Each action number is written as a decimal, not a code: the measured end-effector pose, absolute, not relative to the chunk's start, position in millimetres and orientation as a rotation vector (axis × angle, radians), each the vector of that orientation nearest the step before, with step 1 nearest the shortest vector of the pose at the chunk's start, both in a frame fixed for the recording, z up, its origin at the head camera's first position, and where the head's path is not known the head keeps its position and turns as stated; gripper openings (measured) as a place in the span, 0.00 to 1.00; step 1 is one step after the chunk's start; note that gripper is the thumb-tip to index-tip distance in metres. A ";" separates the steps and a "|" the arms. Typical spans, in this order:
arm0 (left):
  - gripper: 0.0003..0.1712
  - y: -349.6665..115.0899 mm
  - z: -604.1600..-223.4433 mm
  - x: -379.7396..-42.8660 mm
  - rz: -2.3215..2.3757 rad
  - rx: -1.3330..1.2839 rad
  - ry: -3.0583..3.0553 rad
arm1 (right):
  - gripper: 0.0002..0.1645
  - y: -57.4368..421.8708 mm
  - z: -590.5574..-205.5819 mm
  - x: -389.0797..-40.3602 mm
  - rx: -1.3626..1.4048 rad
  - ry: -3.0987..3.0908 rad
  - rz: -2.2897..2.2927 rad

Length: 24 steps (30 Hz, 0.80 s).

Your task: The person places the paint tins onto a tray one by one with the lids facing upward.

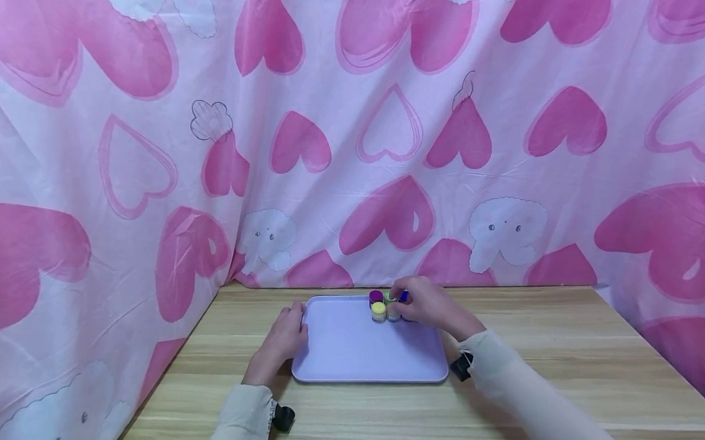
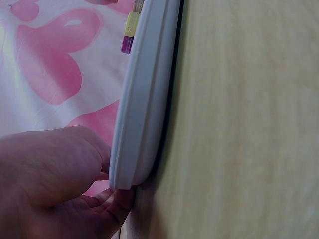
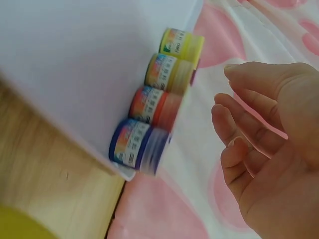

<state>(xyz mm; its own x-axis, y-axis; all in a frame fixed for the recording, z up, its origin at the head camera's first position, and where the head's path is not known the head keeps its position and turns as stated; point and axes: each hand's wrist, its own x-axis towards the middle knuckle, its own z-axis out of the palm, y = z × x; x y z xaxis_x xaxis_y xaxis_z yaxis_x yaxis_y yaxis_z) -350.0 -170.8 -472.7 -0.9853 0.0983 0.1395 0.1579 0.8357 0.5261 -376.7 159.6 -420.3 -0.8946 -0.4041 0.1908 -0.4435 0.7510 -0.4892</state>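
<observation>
A lilac tray [image 1: 347,353] lies on the table. My left hand [image 1: 288,331] grips its left edge, thumb at the rim and fingertips under it in the left wrist view. Small labelled paint jars stand grouped at the tray's far right: a purple one [image 1: 376,297], a yellow one [image 1: 378,311] and others partly behind my right hand [image 1: 425,302]. The right wrist view shows a blue jar [image 3: 134,144], a red jar [image 3: 154,107] and two yellowish ones in a row. Just above them hovers my right hand, fingers loosely bent, nothing between them.
The wooden table [image 1: 363,419] extends around the tray. A pink heart-patterned cloth [image 1: 304,202] hangs along its back and left sides. At the right wrist view's lower left corner is a blurred yellow shape [image 3: 20,226] that I cannot identify.
</observation>
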 end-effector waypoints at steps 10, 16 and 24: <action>0.18 -172.9 -470.7 -347.2 -0.853 -0.198 -2.910 | 0.07 182.5 -413.4 -363.2 0.757 -2.835 0.872; 0.18 -172.0 -470.6 -347.2 -0.859 -0.202 -2.911 | 0.08 199.5 -411.8 -351.5 0.741 -2.867 0.821; 0.18 -169.5 -469.9 -346.2 -0.855 -0.213 -2.897 | 0.11 227.4 -420.4 -343.3 0.645 -2.912 0.746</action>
